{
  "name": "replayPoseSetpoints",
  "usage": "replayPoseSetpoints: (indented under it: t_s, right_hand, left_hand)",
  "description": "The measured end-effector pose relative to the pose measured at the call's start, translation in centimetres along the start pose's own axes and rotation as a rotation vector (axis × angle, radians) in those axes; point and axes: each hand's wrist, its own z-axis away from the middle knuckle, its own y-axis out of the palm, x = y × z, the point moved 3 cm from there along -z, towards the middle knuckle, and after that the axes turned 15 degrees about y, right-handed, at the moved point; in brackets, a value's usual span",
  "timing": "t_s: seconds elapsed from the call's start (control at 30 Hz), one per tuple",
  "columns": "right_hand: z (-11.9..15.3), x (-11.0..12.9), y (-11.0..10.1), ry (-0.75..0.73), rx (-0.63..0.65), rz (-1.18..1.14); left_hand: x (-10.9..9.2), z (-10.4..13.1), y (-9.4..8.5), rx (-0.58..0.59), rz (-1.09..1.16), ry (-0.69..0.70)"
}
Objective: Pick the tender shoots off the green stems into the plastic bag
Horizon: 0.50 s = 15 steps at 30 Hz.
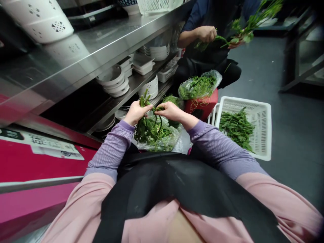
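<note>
My left hand (136, 112) is closed round a bunch of leafy green stems (144, 130), whose cut ends stick up above the thumb. Close beside it, my right hand (169, 111) pinches a thin stem that droops between the two hands. Below them, more greens lie in an open clear plastic bag (174, 136) near my lap. To the right, a white slatted basket (267, 131) on the floor holds a heap of loose green stems (236, 130).
A person (210, 33) opposite holds greens in both hands. Before them a red stool (202, 106) carries a bag of greens (199, 86). At left, a steel counter (101, 50) stands over shelves of white dishes (115, 81). A pink box (45, 162) is at lower left.
</note>
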Motion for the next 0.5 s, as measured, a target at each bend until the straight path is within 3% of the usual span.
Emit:
replayPoseSetpoints:
  t_s: [0.1,0.23,0.33,0.4,0.5]
  right_hand:
    - [0.5,1.1,-0.6,-0.044,0.016,0.022]
    - [1.6,1.2,-0.9,-0.089,0.066,-0.072]
    - [2.1,0.3,-1.5,-0.046,-0.117,-0.18]
    - [2.3,0.1,-1.5,-0.047,-0.161,-0.217]
    - [2.6,0.8,-0.6,-0.106,0.015,-0.213]
  left_hand:
    - [-1.6,-0.1,-0.3,-0.029,-0.031,0.075]
    - [-2.8,0.0,-0.9,0.178,0.209,0.031]
    - [-2.6,-0.1,-1.6,0.277,0.345,-0.042]
    - [-2.2,-0.3,-2.0,0.288,0.377,-0.065]
    - [-1.8,-0.5,-1.8,0.32,0.4,-0.076]
